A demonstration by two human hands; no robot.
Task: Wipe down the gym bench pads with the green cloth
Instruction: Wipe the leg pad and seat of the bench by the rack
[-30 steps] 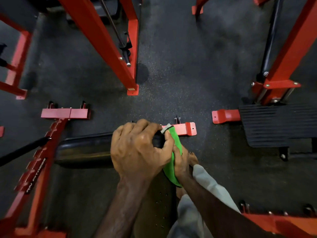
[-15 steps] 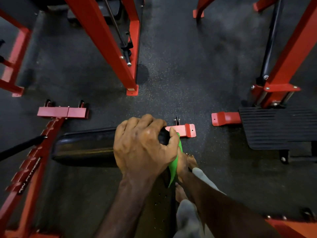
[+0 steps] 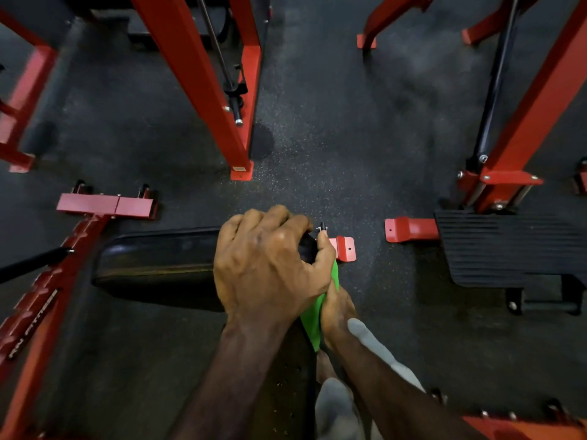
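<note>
The green cloth sat at the right end of the black bench pad, wedged between the two hands and mostly hidden; only a narrow strip showed, running down along the pad's right edge. The left hand lay on top of the pad end, fingers curled over its far edge and thumb hooked round the right corner, gripping the pad. The right hand was just beside it, lower, pressed against the cloth; its fingers were hidden behind the cloth and the left hand, so its grip could not be told. One cloth, two hands, one horizontal pad seen (a second dark surface ran down below the wrists). Open speckled floor lay beyond the pad's far edge and to its right. A red foot bracket sat just past the pad end, a second red bracket further right beside a black ribbed plate. A red upright post stood further back, and a red frame rail ran along the left.
</note>
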